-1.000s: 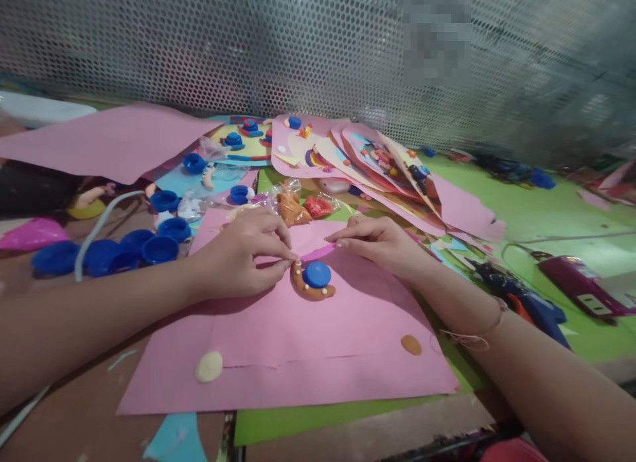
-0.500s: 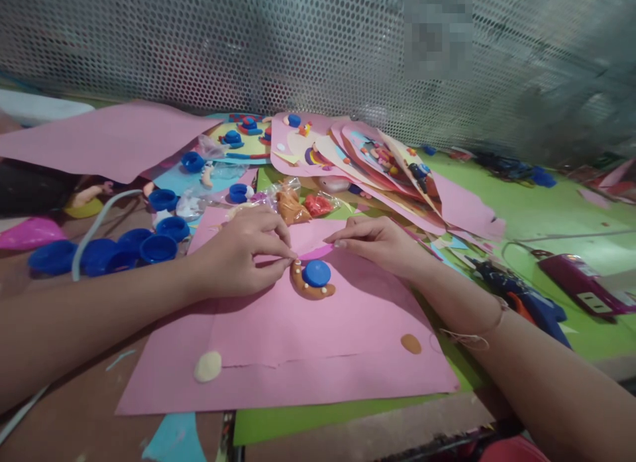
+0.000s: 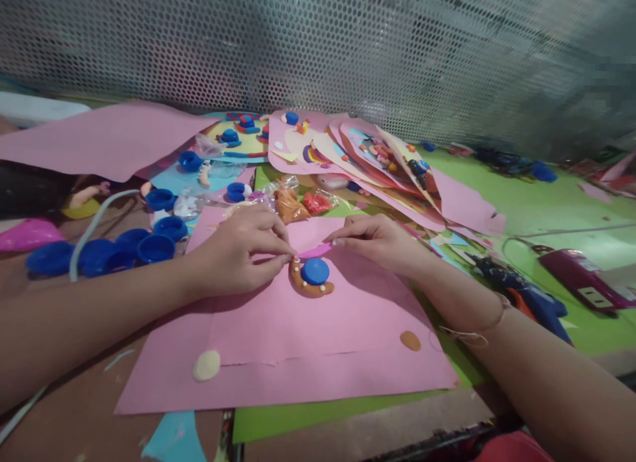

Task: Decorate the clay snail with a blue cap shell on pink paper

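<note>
A thin magenta strip (image 3: 318,250) of what looks like modelling clay spans the gap between my fingertips, just above a blue round cap (image 3: 315,271). My left hand (image 3: 246,250) is pinched at the strip's left end, by the upper tip of a curved brown clay roll (image 3: 314,291). Thumb and forefinger of my right hand (image 3: 380,242) close on the strip's right end. Several small white dots sit on the brown roll, which curves around the cap's left and lower sides. Pink paper (image 3: 298,329) lies under all of this.
Cream (image 3: 207,366) and brown (image 3: 410,341) clay discs lie on the paper. Several blue pots (image 3: 156,248) stand left; bagged clay (image 3: 291,203) and decorated sheets (image 3: 342,144) lie behind. To the right are a blue-and-black tool (image 3: 521,293) and a maroon socket block (image 3: 579,276).
Both hands keep their pinch in nearly the same place. The right fingers are very slightly raised and the view has shifted a little.
</note>
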### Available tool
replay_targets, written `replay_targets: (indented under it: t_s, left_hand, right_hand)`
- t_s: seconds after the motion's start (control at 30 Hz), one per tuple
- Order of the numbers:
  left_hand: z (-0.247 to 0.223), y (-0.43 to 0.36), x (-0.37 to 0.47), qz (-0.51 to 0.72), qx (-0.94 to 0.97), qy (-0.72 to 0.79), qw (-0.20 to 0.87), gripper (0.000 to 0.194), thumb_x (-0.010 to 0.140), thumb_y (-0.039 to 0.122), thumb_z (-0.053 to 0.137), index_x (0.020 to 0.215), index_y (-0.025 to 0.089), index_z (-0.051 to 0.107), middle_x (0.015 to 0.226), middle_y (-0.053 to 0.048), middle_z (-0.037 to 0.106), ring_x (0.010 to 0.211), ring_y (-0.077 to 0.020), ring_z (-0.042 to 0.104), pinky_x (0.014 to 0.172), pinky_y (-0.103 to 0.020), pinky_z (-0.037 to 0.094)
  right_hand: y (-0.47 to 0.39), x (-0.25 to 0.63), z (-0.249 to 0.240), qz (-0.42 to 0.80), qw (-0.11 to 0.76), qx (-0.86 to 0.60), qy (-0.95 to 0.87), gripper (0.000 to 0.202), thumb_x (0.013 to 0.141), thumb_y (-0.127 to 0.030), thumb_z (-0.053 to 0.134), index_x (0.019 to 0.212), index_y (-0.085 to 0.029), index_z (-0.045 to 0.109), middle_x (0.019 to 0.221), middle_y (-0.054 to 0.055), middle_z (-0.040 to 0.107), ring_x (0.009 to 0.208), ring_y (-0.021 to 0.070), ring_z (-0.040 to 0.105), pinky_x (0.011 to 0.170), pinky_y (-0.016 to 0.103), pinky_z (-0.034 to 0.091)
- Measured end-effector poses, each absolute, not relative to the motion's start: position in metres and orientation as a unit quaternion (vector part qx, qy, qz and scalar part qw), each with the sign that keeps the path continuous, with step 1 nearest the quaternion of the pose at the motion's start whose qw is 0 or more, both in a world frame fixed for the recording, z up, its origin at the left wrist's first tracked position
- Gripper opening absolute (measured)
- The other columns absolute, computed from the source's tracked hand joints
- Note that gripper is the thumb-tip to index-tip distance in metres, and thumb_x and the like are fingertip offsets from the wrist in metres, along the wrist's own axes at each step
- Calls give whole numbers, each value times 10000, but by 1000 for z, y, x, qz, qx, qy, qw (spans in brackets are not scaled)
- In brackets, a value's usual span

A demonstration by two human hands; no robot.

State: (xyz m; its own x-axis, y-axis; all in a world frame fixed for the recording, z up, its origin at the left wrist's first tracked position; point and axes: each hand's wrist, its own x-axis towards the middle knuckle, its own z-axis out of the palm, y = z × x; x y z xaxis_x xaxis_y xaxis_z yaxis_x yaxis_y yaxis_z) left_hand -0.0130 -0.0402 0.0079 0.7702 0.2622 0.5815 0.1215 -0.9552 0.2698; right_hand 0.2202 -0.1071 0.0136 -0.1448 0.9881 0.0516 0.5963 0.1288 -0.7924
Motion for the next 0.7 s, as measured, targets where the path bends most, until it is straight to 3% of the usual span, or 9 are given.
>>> replay_targets:
  t_s: [0.2,0.43,0.7]
  left_hand:
    - [9,-40,-14,324,934,108,103,179,814,152,535,765,168,706,755,-50,660,705,-145,588,661,-293,459]
    - [12,-40,-14,316,937,108,105,190,807,130,520,796,169,706,771,-52,658,717,-150,586,669,-299,464]
    - [9,-40,-14,314,936,114,111,190,802,138,521,797,184,705,778,-44,660,731,-146,585,683,-293,452]
  right_hand:
    - [-107,218,15,327,313,-577,-680,226,767,-352,616,824,-181,752,659,5,593,625,116,479,584,278,344]
    - [-106,220,15,388,362,-563,-633,200,720,-360,647,792,-203,748,851,46,717,802,169,601,735,316,444]
    - [-105,221,14,388,367,-568,-627,217,712,-375,654,793,-200,754,846,51,725,758,161,612,707,315,458]
